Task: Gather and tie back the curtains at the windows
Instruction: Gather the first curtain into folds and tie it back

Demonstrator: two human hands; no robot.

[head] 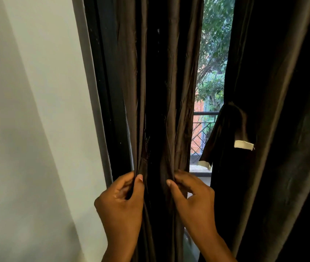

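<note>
Pinching separate vertical folds of the left dark curtain (158, 91), left hand (121, 207) and right hand (192, 201) sit level; the tie-back strap (224, 133) hangs up-right, nearer the right hand, on the right curtain (282, 110)

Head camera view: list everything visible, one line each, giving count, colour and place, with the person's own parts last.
Dark brown pleated fabric curtain panel: one, dark brown, centre-left, beside the window frame.
Dark brown heavy fabric curtain panel: one, dark brown, right side.
Dark fabric tieback strip with white end tabs: one, dark with white tabs, hanging against the right panel's inner edge.
Pale painted wall: one, off-white, left.
Dark window frame edge: one, dark, between wall and left panel.
Window gap: one, showing green trees, a red-brick wall and a dark railing, between the panels.
Left hand: one, pinching a fold of the left panel.
Right hand: one, pinching the same panel's inner edge.
</note>
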